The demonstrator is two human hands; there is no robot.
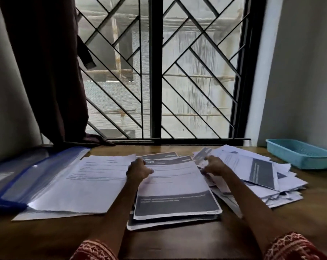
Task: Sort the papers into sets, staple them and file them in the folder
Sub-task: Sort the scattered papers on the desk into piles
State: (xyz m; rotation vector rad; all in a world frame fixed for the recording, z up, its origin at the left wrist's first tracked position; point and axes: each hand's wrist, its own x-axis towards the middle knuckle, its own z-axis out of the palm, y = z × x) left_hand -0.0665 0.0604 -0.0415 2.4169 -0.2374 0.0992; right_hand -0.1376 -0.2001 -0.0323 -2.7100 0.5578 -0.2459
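Observation:
Three groups of printed sheets lie on the wooden table (pixel 168 241). A white text set (pixel 87 184) is on the left, a middle stack (pixel 175 194) with dark bands sits in front of me, and a loose untidy heap (pixel 256 171) spreads to the right. My left hand (pixel 138 170) grips the left edge of the middle stack's top sheet. My right hand (pixel 214 165) pinches a small dark-printed sheet (pixel 202 156) at the inner edge of the heap. A blue transparent folder (pixel 23 177) lies open at the far left. No stapler is visible.
A turquoise plastic tray (pixel 299 153) stands at the back right corner. Behind the table is a barred window (pixel 159 72) with a dark curtain (pixel 46 72) on its left. Bare wood shows along the table's near edge.

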